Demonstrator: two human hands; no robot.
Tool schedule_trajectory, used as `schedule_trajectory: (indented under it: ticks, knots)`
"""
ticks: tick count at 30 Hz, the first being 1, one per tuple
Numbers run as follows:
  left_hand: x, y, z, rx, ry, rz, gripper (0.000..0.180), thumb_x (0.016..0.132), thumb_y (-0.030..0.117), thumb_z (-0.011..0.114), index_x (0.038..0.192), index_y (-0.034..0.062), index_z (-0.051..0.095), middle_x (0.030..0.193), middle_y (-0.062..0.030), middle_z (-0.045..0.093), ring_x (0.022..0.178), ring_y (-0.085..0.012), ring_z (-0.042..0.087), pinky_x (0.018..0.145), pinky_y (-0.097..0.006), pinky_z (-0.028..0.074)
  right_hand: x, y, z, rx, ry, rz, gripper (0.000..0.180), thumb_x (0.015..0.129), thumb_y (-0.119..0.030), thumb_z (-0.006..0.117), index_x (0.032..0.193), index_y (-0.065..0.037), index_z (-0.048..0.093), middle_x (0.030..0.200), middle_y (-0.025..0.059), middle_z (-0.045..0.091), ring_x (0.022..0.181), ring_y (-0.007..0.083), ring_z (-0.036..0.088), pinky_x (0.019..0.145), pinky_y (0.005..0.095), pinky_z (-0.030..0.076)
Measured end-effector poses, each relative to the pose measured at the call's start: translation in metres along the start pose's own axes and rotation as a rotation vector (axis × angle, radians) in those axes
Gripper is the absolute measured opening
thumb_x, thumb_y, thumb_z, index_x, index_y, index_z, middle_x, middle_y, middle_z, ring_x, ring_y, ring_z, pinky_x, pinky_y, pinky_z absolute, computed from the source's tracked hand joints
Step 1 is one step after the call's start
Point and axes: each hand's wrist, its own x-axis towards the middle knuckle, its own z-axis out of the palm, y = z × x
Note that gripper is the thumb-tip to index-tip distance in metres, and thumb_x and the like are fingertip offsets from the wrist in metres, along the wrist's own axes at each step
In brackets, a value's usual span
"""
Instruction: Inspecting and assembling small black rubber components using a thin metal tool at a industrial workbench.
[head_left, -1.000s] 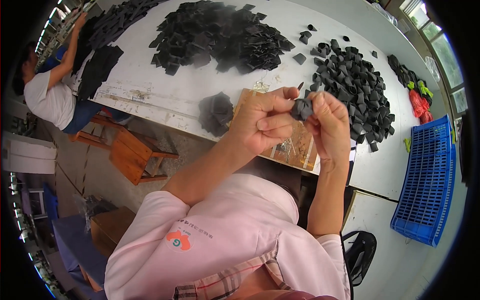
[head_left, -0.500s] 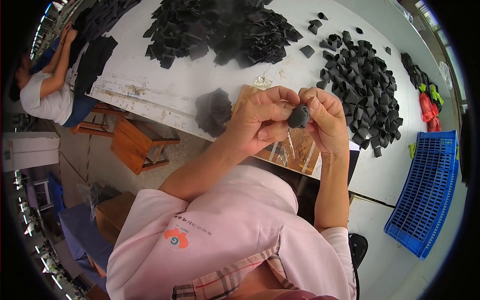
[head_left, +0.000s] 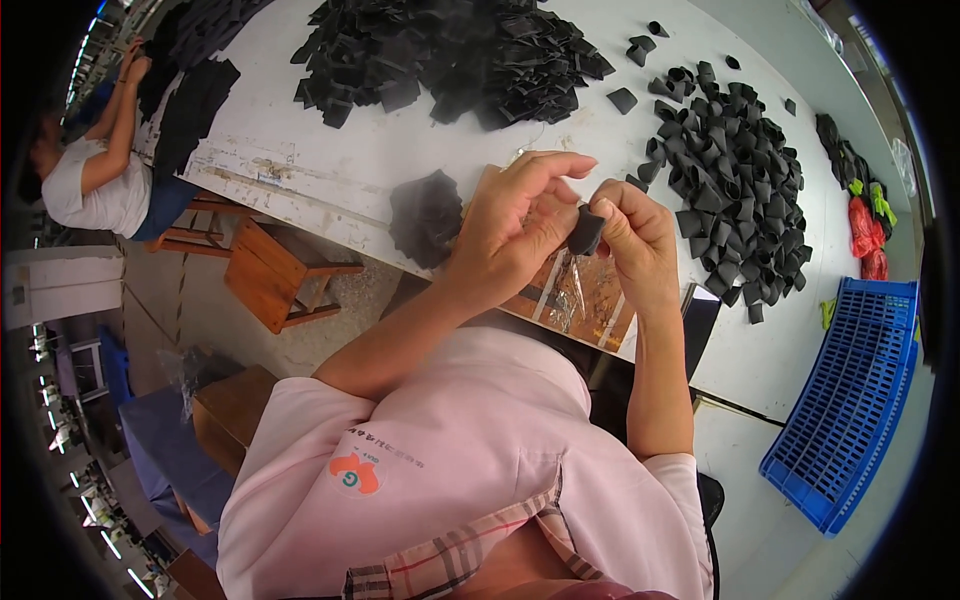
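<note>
Between the thumb and fingers of my right hand (head_left: 640, 235) is a small black fabric piece (head_left: 586, 234), folded into a short loop shape. My left hand (head_left: 515, 225) is close beside it on the left, index finger stretched out and fingers apart. The left thumb comes up to the piece's edge; whether it touches cannot be made out. Under the hands lies a brown wooden board (head_left: 545, 300) with clear plastic film (head_left: 568, 300) on it. To the right spreads a heap of similar black folded loops (head_left: 735, 180).
Large piles of flat black fabric pieces (head_left: 400, 60) cover the far part of the white table (head_left: 300, 150). A dark round bundle (head_left: 427, 218) sits at the near edge. A blue plastic crate (head_left: 845, 400) stands right, wooden stools (head_left: 270, 280) left. Another person (head_left: 95, 170) works at far left.
My left fingers have come off the black fabric piece and spread, while my right hand keeps its pinch. The piece has turned and moved slightly left. The view has shifted a little.
</note>
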Motion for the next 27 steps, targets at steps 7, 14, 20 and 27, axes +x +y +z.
schedule_trajectory:
  ticks: [7, 14, 20, 27]
  knots:
    - [0.002, 0.019, -0.006, 0.476, -0.164, 0.289, 0.015, 0.074, -0.002, 0.060, 0.089, 0.0025, 0.062, 0.083, -0.0077, 0.060, 0.072, -0.0116, 0.056, 0.062, -0.021, 0.044, -0.020, -0.005, 0.000, -0.468, 0.279, -0.438, 0.031, 0.072, -0.026, 0.068, 0.086, 0.000, 0.056, 0.079, 0.0073, 0.053, 0.062, 0.0117, 0.047, 0.051, 0.0218, 0.037]
    - [-0.016, 0.006, -0.009, -0.297, 0.088, 0.002, 0.011, 0.084, 0.001, 0.052, 0.091, -0.0012, 0.059, 0.088, -0.0100, 0.061, 0.080, -0.0139, 0.057, 0.077, -0.025, 0.044, -0.025, -0.011, 0.014, -0.629, 0.211, -0.449, 0.030, 0.068, -0.015, 0.072, 0.089, -0.001, 0.057, 0.078, 0.0067, 0.055, 0.059, 0.0128, 0.050, 0.049, 0.0214, 0.041]
    - [-0.015, 0.001, -0.014, -0.367, 0.066, -0.050, 0.013, 0.084, 0.001, 0.052, 0.094, -0.0017, 0.058, 0.091, -0.0121, 0.061, 0.085, -0.0150, 0.057, 0.081, -0.027, 0.045, -0.026, -0.023, 0.019, -0.791, 0.317, -0.515, 0.024, 0.069, -0.007, 0.069, 0.090, -0.001, 0.059, 0.074, 0.0056, 0.055, 0.057, 0.0112, 0.051, 0.048, 0.0215, 0.041]
    - [-0.011, 0.009, -0.010, -0.227, -0.008, -0.044, 0.010, 0.083, 0.001, 0.053, 0.091, -0.0024, 0.059, 0.087, -0.0102, 0.062, 0.080, -0.0120, 0.058, 0.078, -0.025, 0.045, -0.028, -0.033, 0.015, -0.722, 0.311, -0.451, 0.020, 0.069, -0.001, 0.065, 0.089, -0.001, 0.062, 0.072, 0.0072, 0.057, 0.057, 0.0145, 0.055, 0.048, 0.0232, 0.042]
